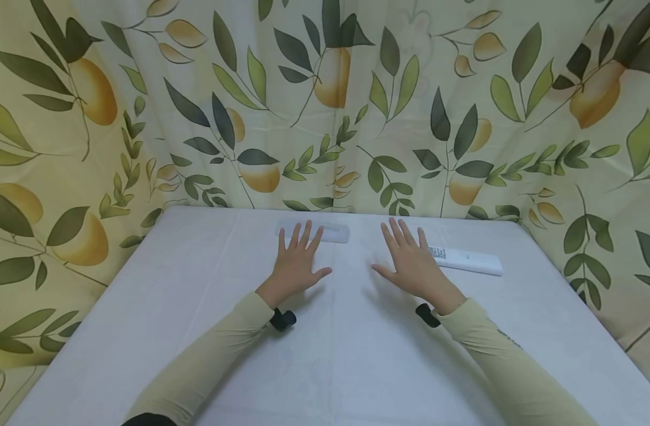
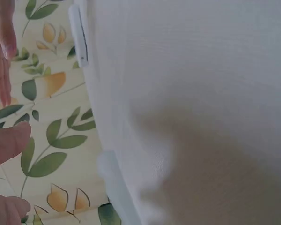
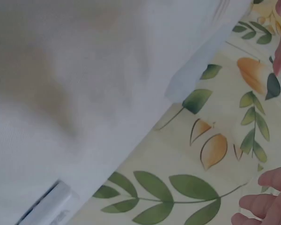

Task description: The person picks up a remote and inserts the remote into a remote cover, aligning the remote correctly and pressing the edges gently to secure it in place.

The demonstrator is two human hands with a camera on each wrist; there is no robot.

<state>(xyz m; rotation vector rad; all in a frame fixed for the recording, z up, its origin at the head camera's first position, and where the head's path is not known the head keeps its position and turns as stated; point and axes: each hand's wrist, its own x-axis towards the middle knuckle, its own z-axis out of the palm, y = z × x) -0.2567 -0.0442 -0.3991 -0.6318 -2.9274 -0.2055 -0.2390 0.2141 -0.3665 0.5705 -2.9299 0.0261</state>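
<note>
My left hand [image 1: 295, 261] is spread with straight fingers above the white table, its fingertips overlapping a pale translucent flat case [image 1: 332, 232] in the head view. Nothing is in it. The right hand [image 1: 417, 267] is also spread and holds nothing, its shadow falling on the cloth below. Beside it, partly hidden by the hand, lies a long white bar [image 1: 471, 261] with small dark print at its left end. From the left wrist, the case [image 2: 116, 190] and the bar [image 2: 78, 36] show along the table's far edge. The right wrist view shows the bar [image 3: 49, 205] at lower left.
A white cloth covers the table [image 1: 325, 367]. Behind it and at both sides hangs a curtain [image 1: 314, 136] printed with leaves and orange fruit. Each wrist wears a black strap-on camera, the left one [image 1: 283, 320] and the right one [image 1: 427, 315].
</note>
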